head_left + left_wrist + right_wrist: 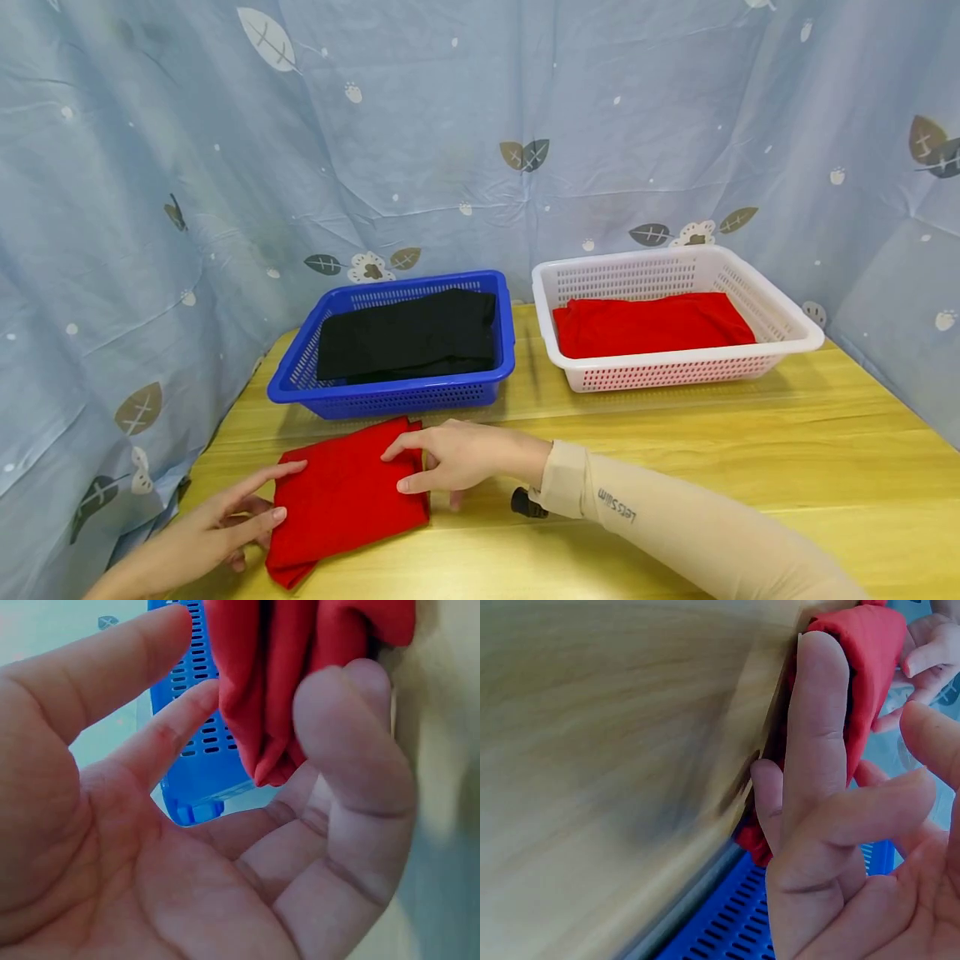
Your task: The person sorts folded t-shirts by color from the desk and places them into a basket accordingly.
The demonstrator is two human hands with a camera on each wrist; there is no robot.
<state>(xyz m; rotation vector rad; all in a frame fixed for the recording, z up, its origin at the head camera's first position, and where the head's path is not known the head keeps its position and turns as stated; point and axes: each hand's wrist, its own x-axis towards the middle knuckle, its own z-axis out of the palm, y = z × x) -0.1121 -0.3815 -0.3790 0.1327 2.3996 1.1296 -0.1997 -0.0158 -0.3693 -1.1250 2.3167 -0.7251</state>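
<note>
A folded red cloth (348,492) lies on the wooden table in front of the blue basket, with its layered folds showing in the left wrist view. My left hand (225,521) is at its left edge, index fingertip over the top and thumb tip beside the edge. From the right, my right hand (457,457) reaches over the opposite edge, its thumb and index finger above the cloth and its other fingers lower beside it. Both hands have loosely bent, spread fingers, and neither grips the fabric.
Behind the cloth stands a blue basket (420,387) holding folded black fabric (408,333). A white basket (675,364) with folded red fabric (652,325) is to its right. A small black object (528,503) shows by the right sleeve. Patterned blue curtains (450,125) surround the table.
</note>
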